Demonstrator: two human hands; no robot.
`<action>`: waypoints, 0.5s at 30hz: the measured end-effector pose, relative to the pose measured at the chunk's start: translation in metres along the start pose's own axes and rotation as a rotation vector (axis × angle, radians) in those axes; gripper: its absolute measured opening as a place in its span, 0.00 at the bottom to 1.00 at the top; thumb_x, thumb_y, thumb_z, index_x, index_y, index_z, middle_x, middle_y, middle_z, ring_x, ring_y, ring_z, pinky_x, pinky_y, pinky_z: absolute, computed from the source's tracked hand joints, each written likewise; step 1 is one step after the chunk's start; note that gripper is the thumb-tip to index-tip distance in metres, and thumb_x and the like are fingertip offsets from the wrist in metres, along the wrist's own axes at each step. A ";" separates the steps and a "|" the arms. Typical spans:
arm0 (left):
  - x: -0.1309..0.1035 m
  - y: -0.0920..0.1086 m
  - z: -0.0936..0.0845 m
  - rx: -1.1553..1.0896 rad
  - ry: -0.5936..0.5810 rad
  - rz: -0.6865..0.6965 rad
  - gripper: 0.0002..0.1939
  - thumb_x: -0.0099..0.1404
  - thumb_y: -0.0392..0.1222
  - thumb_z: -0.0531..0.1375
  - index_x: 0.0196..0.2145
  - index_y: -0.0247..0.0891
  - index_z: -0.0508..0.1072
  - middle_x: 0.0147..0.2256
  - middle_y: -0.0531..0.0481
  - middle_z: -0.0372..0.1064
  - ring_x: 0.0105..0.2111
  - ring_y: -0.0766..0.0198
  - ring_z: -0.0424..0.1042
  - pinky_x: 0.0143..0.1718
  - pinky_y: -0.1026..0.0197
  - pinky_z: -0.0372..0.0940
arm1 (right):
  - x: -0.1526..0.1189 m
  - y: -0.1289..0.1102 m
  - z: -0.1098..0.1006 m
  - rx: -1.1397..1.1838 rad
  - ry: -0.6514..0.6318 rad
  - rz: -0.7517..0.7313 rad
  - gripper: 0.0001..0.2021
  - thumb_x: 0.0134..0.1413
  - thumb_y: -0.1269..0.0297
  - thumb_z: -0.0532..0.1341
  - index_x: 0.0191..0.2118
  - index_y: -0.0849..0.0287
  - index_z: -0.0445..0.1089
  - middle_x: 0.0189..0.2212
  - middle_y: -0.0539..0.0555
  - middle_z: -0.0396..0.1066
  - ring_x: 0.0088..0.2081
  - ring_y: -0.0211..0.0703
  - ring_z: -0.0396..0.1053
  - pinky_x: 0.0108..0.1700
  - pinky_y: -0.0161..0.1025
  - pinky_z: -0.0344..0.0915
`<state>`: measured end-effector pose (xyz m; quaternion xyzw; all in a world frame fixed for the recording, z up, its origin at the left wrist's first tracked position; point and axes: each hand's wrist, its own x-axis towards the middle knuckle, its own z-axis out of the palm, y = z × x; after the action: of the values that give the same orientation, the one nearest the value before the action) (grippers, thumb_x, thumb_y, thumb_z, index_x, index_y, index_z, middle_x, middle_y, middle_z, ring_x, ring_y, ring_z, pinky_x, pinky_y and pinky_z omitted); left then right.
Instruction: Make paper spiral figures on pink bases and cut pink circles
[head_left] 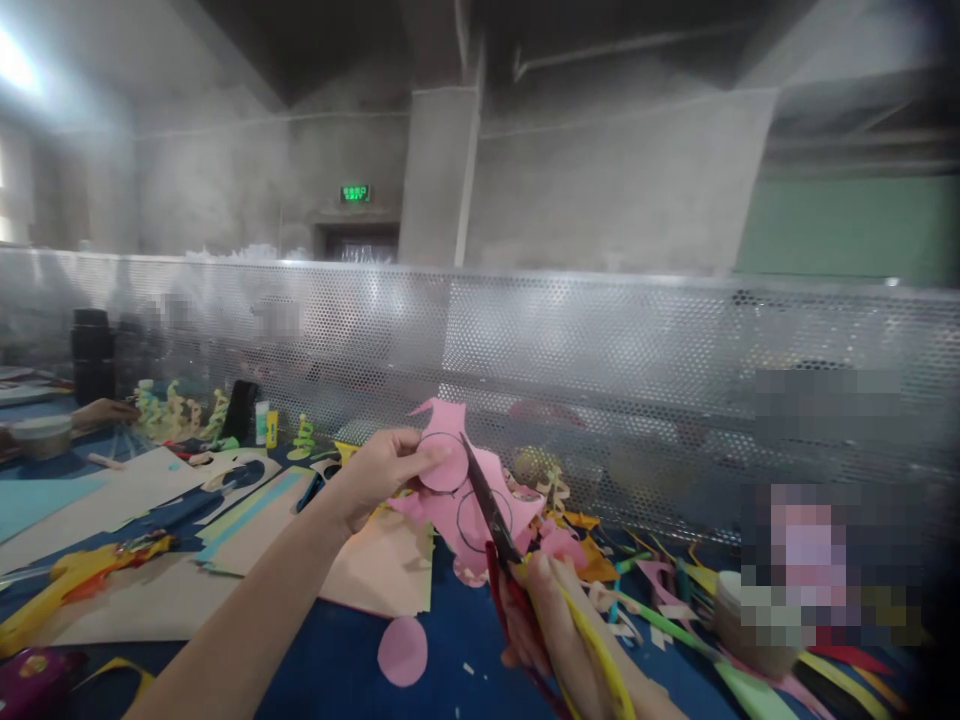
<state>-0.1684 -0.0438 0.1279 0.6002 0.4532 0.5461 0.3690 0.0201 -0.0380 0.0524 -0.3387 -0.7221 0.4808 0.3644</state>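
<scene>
Between thumb and fingers, my left hand pinches a piece of pink paper with dark circles drawn on it, held up above the table. Wrapped round the handles of a pair of scissors is my right hand; the handles are red and yellow. The dark blades lie across the pink paper, beside the circle under my left thumb. On the blue tabletop below rests a loose pink paper disc.
Coloured paper scraps and a jar are at the right. To the left lie paper sheets, a yellow glue gun and a purple object. A perforated metal screen stands behind; another person's hand is far left.
</scene>
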 end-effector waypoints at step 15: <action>-0.001 0.000 0.000 -0.117 -0.007 0.006 0.13 0.51 0.46 0.64 0.27 0.32 0.75 0.21 0.49 0.71 0.24 0.65 0.69 0.27 0.64 0.63 | -0.001 0.008 -0.003 -0.058 0.096 0.059 0.30 0.44 0.32 0.40 0.23 0.57 0.59 0.18 0.48 0.62 0.20 0.38 0.64 0.26 0.34 0.66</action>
<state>-0.1688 -0.0445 0.1278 0.5809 0.4173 0.5707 0.4034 0.0241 -0.0355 0.0456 -0.3930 -0.7070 0.4534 0.3745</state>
